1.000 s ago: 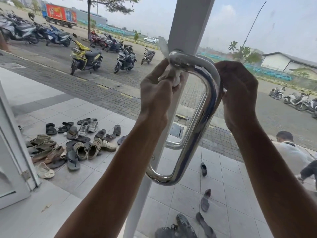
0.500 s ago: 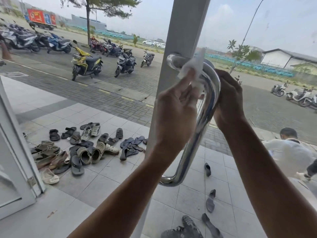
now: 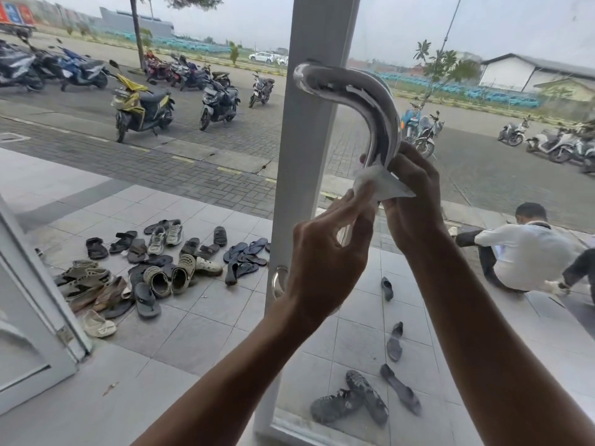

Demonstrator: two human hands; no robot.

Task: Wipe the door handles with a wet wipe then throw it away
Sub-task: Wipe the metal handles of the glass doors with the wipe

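I have the wet wipe point(image 3: 380, 185) at centre frame, wrapped on the chrome door handle point(image 3: 370, 101) just below its upper bend. My left hand point(image 3: 325, 259) pinches the wipe's lower edge with its fingers point(image 3: 360, 201); my right hand point(image 3: 415, 201) curls round wipe and bar together. The wipe looks limp, thin and damp, likely to bunch or tear, so I'd grip it folded, flat against the bar; the handle itself looks rigid and slick

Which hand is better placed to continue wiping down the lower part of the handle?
Probably the right hand: it grips the door handle with the wet wipe. The left hand only pinches the wipe's edge.
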